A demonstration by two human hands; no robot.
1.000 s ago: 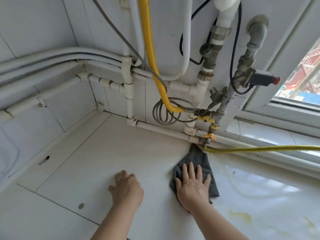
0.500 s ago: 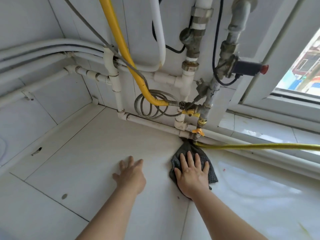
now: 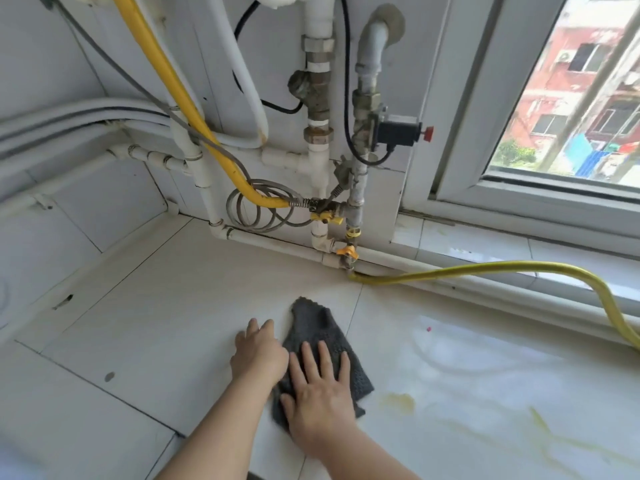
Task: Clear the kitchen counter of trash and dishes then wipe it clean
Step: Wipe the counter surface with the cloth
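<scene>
The gray cloth [image 3: 322,344] has slid back toward the person, away from the pipes [image 3: 318,188] in the far corner, where it was a moment ago. The right hand [image 3: 320,396] came back with it. The left hand [image 3: 259,355] has moved in close too, and now sits just beside the right hand, touching the cloth's left edge.

The cloth lies flat on the white table [image 3: 156,306], near the middle, close to the person. The right hand presses down on it with the grip wide open and fingers spread; it holds nothing, it only pushes. The left hand rests flat on the table, open and empty.

This looks like the wiping part of the job. No trash or dishes show on the table here. The far corner seems done.

To the right of the cloth there is a yellow stain [image 3: 398,401], and more yellow streaks further right. A yellow hose [image 3: 485,268] runs along the far right edge. The stains probably need wiping next.
</scene>
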